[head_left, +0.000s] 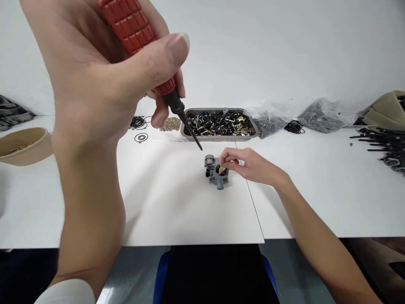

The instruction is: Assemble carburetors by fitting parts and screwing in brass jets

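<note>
Left hand: while raised near your face, your left hand (104, 84) grips the screwdriver (152, 55).
Right hand: your right hand (249, 164) pinches the grey part (216, 172) on the worktop (190, 211).

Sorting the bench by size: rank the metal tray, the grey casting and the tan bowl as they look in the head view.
1. Metal tray
2. Tan bowl, cut off by the left edge, so this rank is unsure
3. Grey casting, under the right hand

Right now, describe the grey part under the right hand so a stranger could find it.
On the white table, just in front of the metal tray, sits a small grey casting. The right hand pinches its top. It stands alone, unlike the heaped loose bits.
</note>
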`<state>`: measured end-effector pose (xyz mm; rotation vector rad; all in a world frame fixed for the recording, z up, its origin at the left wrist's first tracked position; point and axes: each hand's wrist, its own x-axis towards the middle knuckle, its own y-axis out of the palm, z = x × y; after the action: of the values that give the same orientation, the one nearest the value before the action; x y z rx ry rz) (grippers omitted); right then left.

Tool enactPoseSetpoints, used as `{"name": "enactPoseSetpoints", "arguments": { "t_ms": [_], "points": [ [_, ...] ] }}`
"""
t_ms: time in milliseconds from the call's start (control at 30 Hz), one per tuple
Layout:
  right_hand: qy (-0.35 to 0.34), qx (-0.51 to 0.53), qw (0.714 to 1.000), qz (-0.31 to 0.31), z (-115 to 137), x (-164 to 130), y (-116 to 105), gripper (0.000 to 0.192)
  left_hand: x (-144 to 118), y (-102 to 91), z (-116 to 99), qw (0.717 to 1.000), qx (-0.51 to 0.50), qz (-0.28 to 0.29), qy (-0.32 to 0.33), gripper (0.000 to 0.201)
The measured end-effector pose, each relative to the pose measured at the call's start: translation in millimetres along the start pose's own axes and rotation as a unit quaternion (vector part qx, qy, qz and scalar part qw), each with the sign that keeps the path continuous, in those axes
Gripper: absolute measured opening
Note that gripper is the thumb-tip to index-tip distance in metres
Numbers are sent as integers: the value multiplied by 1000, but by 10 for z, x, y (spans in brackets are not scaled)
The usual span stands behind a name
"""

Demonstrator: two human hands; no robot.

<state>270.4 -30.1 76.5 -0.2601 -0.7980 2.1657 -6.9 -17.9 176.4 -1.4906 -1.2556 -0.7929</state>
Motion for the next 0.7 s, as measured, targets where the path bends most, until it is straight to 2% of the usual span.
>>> {"name": "enactPoseSetpoints", "arguments": {
  "t_ms": [167, 367, 533, 700],
  "points": [
    [-12, 6, 1000, 1, -17, 1, 12, 9, -68, -29, 381, 999, 1, -23, 31, 67],
    [-43, 5, 999, 5, -35, 10, 36, 10, -156, 19, 506, 999, 15, -33, 32, 69],
    [-34, -1, 999, 0, -41, 12, 26, 9, -155, -42, 444, 998, 28, -44, 32, 69],
    [-34, -3, 999, -37, -49, 19, -14, 8, -210, -150, 80, 997, 42, -54, 36, 65]
  ]
}}
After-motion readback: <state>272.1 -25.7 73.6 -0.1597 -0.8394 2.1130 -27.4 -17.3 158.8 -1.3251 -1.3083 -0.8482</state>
